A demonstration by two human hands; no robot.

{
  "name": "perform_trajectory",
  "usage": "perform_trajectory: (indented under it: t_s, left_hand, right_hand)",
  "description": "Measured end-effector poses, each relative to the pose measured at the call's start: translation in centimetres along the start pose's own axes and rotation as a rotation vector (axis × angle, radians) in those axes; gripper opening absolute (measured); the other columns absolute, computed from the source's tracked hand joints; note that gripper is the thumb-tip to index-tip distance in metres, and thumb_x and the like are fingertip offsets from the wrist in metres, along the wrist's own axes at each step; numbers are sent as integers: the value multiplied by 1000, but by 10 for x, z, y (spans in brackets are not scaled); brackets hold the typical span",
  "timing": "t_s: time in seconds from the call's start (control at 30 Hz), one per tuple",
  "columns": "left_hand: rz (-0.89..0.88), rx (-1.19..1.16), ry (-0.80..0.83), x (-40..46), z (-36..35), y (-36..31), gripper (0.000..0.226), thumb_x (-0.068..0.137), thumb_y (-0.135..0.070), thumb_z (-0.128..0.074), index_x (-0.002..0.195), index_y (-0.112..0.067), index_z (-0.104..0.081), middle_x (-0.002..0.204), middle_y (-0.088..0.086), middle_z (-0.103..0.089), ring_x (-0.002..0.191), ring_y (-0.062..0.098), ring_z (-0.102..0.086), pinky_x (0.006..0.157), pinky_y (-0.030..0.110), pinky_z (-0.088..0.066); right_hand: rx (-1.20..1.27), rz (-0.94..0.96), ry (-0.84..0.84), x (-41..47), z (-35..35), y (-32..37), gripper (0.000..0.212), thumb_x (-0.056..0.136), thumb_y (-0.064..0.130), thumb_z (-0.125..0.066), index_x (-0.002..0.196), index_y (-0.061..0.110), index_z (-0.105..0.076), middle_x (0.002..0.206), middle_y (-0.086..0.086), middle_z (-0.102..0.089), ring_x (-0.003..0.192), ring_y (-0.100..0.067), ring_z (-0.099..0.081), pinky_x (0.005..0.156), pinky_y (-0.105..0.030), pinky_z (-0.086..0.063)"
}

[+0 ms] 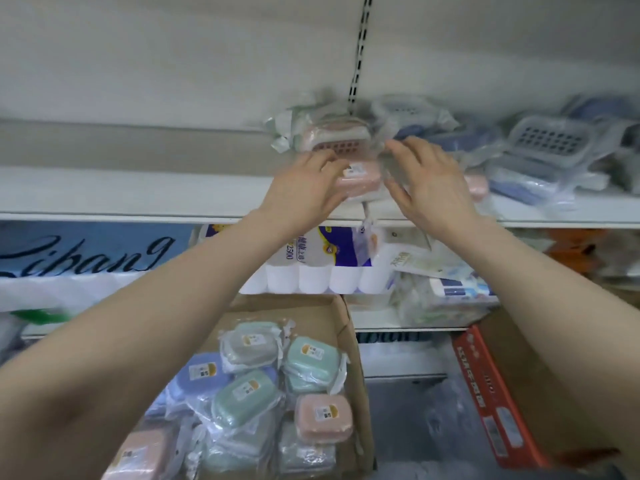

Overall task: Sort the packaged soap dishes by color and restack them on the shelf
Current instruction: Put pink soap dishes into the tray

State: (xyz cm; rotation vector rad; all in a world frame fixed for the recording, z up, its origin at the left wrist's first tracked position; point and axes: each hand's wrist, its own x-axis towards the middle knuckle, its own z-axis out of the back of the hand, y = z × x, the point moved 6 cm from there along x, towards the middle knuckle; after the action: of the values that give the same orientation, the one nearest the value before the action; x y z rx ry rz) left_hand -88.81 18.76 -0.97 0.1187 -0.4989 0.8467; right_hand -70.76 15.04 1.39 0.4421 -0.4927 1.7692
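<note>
On the white shelf [138, 195], a pink packaged soap dish [360, 176] lies at the front edge, between my two hands. My left hand [308, 188] grips its left end, fingers on top and thumb low. The clear wrap at its right end sits between the spread fingers and thumb of my right hand [429, 181]. Just behind, another pink dish [334, 140] with a holed tray rests on pale green packs. Blue and grey dishes [550, 140] are heaped on the shelf to the right.
Below, an open cardboard box [341, 327] holds several wrapped green, blue and pink dishes. A toilet paper pack [311, 271] and other packets fill the lower shelf. A red carton [491, 386] stands at lower right. A slotted upright [358, 50] runs up the back wall.
</note>
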Motion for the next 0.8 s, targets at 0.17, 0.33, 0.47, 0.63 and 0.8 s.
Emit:
perform_trajectory:
  t_s: [0.17,0.33,0.47,0.63,0.8]
  left_hand:
    - [111,131,144,29,-38,-3,65,87,-61,-39,131,-14,-49,129,12,-52,119,35,-47,98,44,-42]
    - [163,49,67,22,-41,6,61,78,-67,-39,115,-20,-51,111,11,-58,108,34,-53,94,45,-45]
    - [188,97,30,5,-26,12,64,76,-72,-43,111,-19,-52,105,9,-58,94,31,-55,85,42,-46]
    - [387,136,-62,-42,0,50,76,74,-74,-49,123,-16,-49,110,13,-53,90,35,-56,79,43,-50]
    - [657,167,-109,-73,20,86,78,77,-63,-64,136,-15,-43,121,22,-50,104,42,-53,86,50,-48]
  right_hand:
    - [79,29,96,47,-13,-25,59,95,34,-51,148,15,-37,147,-18,-44,124,-42,-49,99,-53,-45]
    - [156,150,236,96,-40,-14,56,102,34,-42,153,16,-28,157,-11,-32,141,-31,-32,114,-43,-29]
    - [156,235,332,115,-68,-1,46,100,35,-43,145,24,-36,145,-8,-45,127,-31,-45,99,-43,-38]
    - [89,179,282,123,-73,-3,51,97,52,-40,131,15,-52,130,-15,-49,118,-35,-46,93,-43,-38]
    - [246,193,291,112,-57,7,46,81,66,-61,91,21,-61,108,-4,-50,104,-25,-46,88,-35,-38]
